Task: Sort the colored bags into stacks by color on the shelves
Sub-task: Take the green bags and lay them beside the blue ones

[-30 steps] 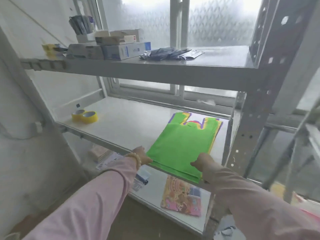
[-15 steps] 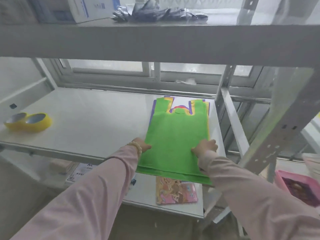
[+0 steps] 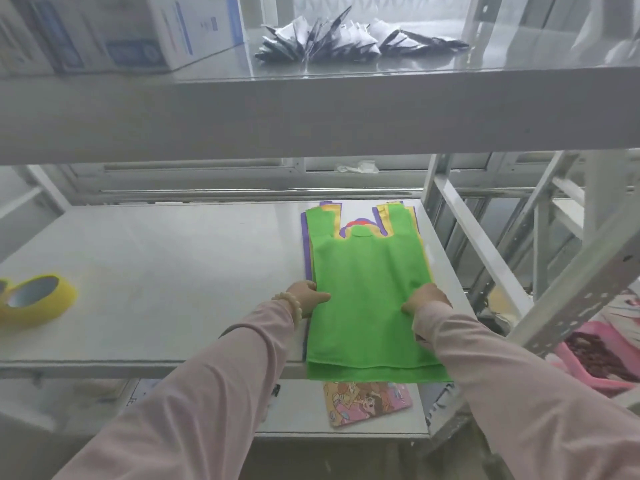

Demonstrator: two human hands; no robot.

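A stack of flat bags lies at the right end of the middle shelf (image 3: 173, 265). A green bag (image 3: 367, 289) is on top, with yellow and purple bag edges (image 3: 306, 244) showing beneath it. Its bottom edge hangs over the shelf's front lip. My left hand (image 3: 306, 299) grips the green bag's left edge, thumb on top. My right hand (image 3: 424, 299) presses on its right edge, fingers curled onto the fabric. Both sleeves are pink.
A yellow tape roll (image 3: 38, 299) sits at the shelf's left. The upper shelf (image 3: 311, 109) holds boxes (image 3: 187, 29) and dark packets (image 3: 346, 39). A cartoon-printed card (image 3: 367, 401) lies on the lower shelf. A pink basket (image 3: 599, 358) and a slanted metal upright (image 3: 571, 303) are at right.
The view has moved closer and lower, so the upper shelf now fills the top. Both hands have slid further up the sides of the green bag.
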